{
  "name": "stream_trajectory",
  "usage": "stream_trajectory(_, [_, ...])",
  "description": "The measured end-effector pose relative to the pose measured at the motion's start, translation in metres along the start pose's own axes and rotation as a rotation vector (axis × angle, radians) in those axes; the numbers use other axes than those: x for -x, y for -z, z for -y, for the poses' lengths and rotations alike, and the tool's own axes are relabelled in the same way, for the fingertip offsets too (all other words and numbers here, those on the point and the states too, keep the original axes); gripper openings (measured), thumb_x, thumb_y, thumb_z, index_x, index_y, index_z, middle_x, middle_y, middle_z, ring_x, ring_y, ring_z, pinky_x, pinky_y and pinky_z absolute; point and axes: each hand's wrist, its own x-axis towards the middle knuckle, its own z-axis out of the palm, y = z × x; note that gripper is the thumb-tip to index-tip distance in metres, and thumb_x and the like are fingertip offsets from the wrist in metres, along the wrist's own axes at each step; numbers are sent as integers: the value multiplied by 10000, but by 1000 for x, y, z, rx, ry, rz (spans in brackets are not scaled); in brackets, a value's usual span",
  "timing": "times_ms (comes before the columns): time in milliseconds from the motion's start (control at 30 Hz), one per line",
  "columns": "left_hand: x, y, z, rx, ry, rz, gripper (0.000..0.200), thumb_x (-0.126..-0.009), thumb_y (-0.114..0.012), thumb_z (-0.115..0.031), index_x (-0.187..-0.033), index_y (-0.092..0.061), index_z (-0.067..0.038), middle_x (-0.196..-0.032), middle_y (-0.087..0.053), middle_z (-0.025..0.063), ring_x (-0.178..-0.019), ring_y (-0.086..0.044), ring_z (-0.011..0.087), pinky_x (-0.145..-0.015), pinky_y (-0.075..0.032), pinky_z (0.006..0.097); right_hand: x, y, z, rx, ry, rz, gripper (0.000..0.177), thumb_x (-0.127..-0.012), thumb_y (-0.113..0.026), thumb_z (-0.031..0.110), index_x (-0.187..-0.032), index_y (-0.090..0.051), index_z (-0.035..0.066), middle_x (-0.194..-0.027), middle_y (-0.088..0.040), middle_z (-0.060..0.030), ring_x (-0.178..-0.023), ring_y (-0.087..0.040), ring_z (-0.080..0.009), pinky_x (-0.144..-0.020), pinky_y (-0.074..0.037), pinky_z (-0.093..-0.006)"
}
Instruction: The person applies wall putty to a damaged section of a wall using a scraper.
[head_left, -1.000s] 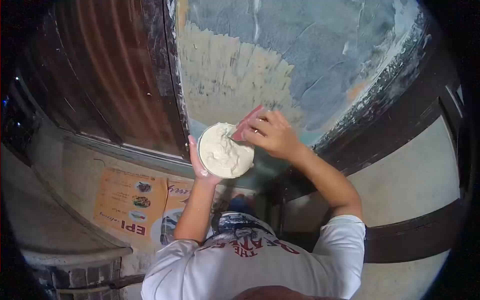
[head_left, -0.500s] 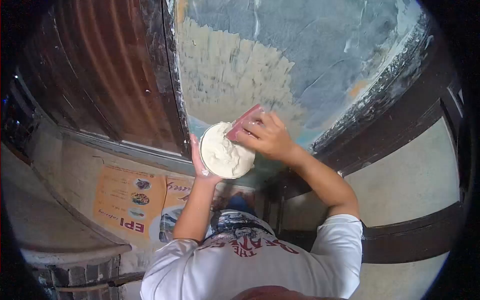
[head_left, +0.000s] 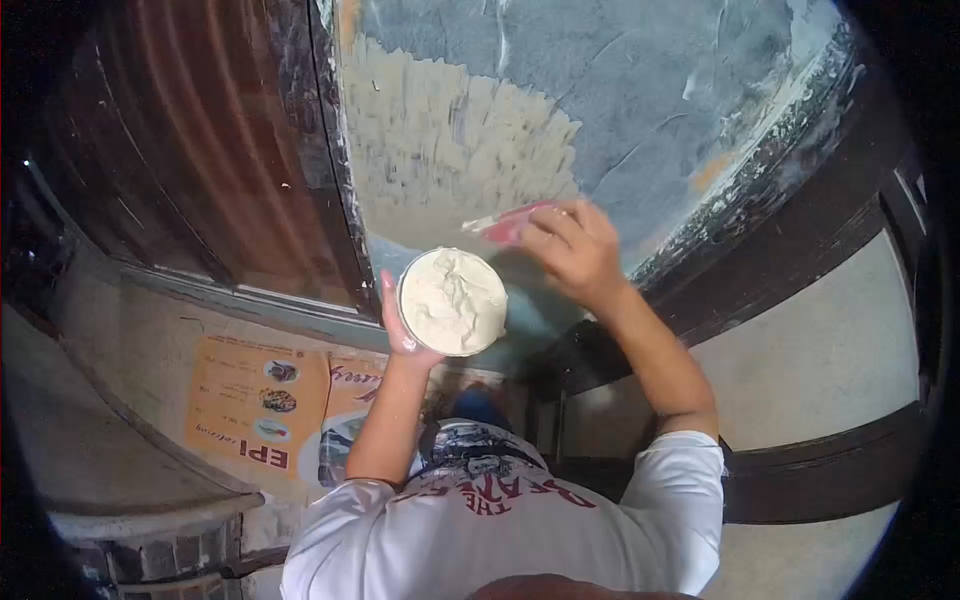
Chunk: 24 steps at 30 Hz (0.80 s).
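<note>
My left hand (head_left: 402, 325) is wrapped round the side of a round tub, holding it up; the tub is full of cream-coloured putty (head_left: 455, 303) with a ridged, scooped surface. Above and to the right of it, my right hand (head_left: 580, 250) grips a red putty scraper (head_left: 508, 224). Whitish putty clings to the scraper's far edge. Ahead of the scraper stands a blue-grey wall (head_left: 640, 110), with a streaky beige coat of putty (head_left: 460, 140) over its lower left part.
A dark wooden panel (head_left: 210, 150) borders the wall on the left, and a dark frame spattered with white (head_left: 740, 220) runs along the right. An orange printed banner (head_left: 235, 395) lies on the floor at lower left.
My right hand has lifted the scraper out of the putty, up and to the right, away from the tub. My left hand holds the tub nearly still.
</note>
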Motion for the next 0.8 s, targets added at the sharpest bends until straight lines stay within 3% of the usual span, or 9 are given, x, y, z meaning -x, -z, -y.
stream_trajectory(100, [-6, 5, -2, 4, -61, -125, 918, -948, -422, -753, -1452, -495, 11, -1454, -554, 211, -1301, -563, 387, -1109, -442, 559, -19, 29, -39, 86, -228, -122, 356, -709, -701, 3, -1036, -708, 145, -1008, -712, -19, -896, -633, -268, -702, -525, -391])
stream_trajectory(167, [-8, 8, -4, 5, -63, -115, 912, -950, -426, -749, -1449, -499, 11, -1452, -556, 209, -1300, -564, 386, -1108, -446, 552, -24, 47, -64, 126, -332, -172, 324, -765, -683, -19, -1058, -704, 118, -1021, -713, -45, -890, -634, -286, -732, -535, -395])
stream_trajectory(267, [-11, 16, -7, -49, -110, -118, 875, -965, -405, -728, -1445, -517, -5, -1438, -575, 184, -1294, -574, 366, -1101, -455, 533, -27, 56, -81, 166, -524, -103, 212, -877, -714, 68, -1087, -701, 98, -1031, -706, -59, -919, -633, -311, -761, -532, -402])
stream_trajectory(400, [-15, 14, -8, -8, -106, -82, 854, -973, -405, -715, -1444, -519, -11, -1433, -580, 180, -1287, -579, 357, -1097, -464, 517, -16, 41, -91, 174, -508, -81, 179, -917, -715, 169, -1086, -703, 111, -1036, -709, -47, -928, -636, -312, -762, -531, -426])
stream_trajectory(467, [-18, 17, -9, -10, -107, -101, 904, -948, -421, -755, -1447, -506, -6, -1428, -579, 205, -1269, -590, 388, -1085, -463, 576, -12, 33, -94, 204, -535, -46, 177, -922, -715, 186, -1082, -704, 112, -1037, -708, -48, -933, -638, -311, -764, -532, -428])
stream_trajectory(567, [-20, 13, -10, 9, -96, -82, 909, -941, -421, -764, -1449, -507, -15, -1431, -575, 207, -1279, -580, 402, -1083, -458, 594, -14, 33, -101, 237, -574, -17, 170, -926, -710, 195, -1077, -709, 116, -1036, -709, -53, -952, -645, -309, -770, -534, -423])
stream_trajectory(633, [-23, 15, -10, 3, -99, -93, 910, -941, -419, -764, -1449, -506, -14, -1431, -575, 207, -1281, -579, 402, -1084, -457, 593, -13, 35, -107, 199, -548, -135, 157, -927, -705, 187, -1066, -715, 115, -1029, -711, -57, -951, -647, -309, -776, -534, -416])
stream_trajectory(800, [-25, 14, -9, -24, -76, -56, 880, -956, -414, -736, -1443, -518, -11, -1412, -593, 190, -1272, -588, 364, -1092, -463, 534, -4, 28, -104, 122, -573, -53, 144, -933, -700, 187, -1054, -717, 111, -1020, -708, -72, -949, -643, -321, -795, -525, -421])
